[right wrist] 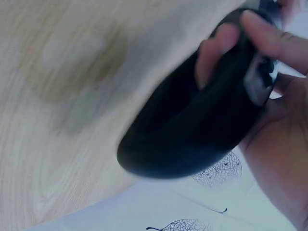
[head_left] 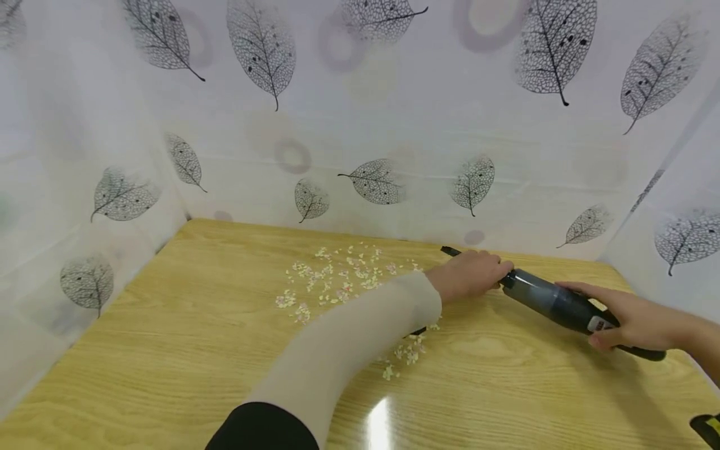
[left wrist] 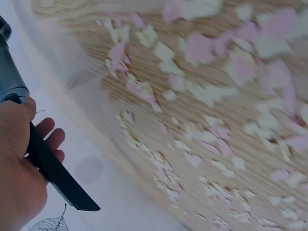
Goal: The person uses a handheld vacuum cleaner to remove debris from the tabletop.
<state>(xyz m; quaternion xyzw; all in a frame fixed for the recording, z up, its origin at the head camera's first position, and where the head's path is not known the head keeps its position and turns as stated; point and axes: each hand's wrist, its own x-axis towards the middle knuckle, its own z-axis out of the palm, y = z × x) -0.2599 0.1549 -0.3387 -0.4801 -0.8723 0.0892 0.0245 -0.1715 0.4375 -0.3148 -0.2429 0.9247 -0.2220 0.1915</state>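
Note:
A dark handheld vacuum cleaner (head_left: 542, 299) with a see-through front section is held above the right part of the wooden table. My right hand (head_left: 647, 317) grips it by its black loop handle (right wrist: 168, 144), the fingers passing through the opening. At its front end, my left hand (head_left: 471, 275) holds the narrow black nozzle (left wrist: 60, 180), fingers curled round it. The nozzle's slanted tip sticks out beyond the left hand, free of the table. Small pale yellow and pink paper scraps (head_left: 343, 275) lie scattered on the table, partly hidden behind my left forearm.
The wooden table (head_left: 169, 312) meets leaf-patterned curtains (head_left: 365, 125) at its back and sides. A small dark piece (head_left: 416, 332) shows beneath the left sleeve, mostly hidden. A black and yellow object (head_left: 707, 428) is cut off at the lower right corner.

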